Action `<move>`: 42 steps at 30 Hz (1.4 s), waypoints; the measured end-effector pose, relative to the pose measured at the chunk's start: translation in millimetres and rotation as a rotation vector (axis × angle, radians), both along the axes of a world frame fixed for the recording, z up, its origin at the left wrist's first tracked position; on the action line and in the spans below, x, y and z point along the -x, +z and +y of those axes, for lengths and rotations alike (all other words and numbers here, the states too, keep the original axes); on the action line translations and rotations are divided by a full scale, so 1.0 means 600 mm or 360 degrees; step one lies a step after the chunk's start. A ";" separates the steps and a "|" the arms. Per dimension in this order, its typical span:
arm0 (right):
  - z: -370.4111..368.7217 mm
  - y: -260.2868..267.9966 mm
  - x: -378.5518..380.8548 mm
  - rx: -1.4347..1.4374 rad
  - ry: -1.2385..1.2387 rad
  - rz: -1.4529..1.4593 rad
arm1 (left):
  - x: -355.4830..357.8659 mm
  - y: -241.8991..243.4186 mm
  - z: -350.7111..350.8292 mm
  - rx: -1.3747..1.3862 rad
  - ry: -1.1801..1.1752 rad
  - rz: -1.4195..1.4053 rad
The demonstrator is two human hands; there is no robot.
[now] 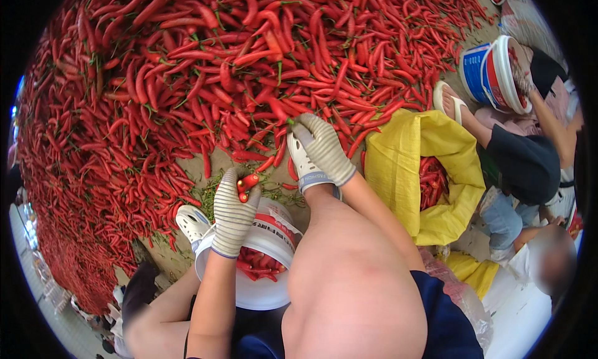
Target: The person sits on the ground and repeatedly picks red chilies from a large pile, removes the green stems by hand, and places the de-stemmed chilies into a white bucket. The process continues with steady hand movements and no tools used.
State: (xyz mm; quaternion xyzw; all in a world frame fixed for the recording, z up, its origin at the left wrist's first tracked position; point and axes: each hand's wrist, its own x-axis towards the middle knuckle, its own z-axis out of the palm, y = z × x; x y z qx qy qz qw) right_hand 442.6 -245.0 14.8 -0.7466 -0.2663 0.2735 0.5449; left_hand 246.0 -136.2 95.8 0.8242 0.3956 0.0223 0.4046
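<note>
My left hand [235, 209], in a striped knit glove, is closed around a few destemmed red chili peppers [247, 183], their pale cut ends facing me. Between the thumb and fingers of my right hand [323, 146], gloved alike, is the green stem of a red chili pepper [279, 109]. That pepper points away from me, over the edge of a large heap of red chili peppers [196, 79]. Below my left hand, a white plastic bucket [264, 293] leans between my legs with destemmed peppers [259, 264] inside.
Right of my leg stands a yellow woven sack [395, 172], rolled open, with peppers inside. Loose green stems [275, 193] litter the ground around my white clogs [306, 165]. At the right, another person's gloved hand [523, 81] reaches into a blue-and-white bucket [481, 74]. More people sit nearby.
</note>
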 end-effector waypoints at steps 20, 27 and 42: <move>-0.005 0.083 0.010 0.0089 0.0808 -0.0077 | -0.044 -0.002 -0.004 0.0314 -0.0115 0.0062; -0.002 0.088 0.011 0.0073 0.0712 -0.0440 | -0.043 -0.004 -0.007 0.0226 -0.0295 0.0227; 0.020 0.032 0.036 -0.0076 0.0627 0.0387 | -0.032 -0.043 -0.003 0.0277 0.0176 -0.0035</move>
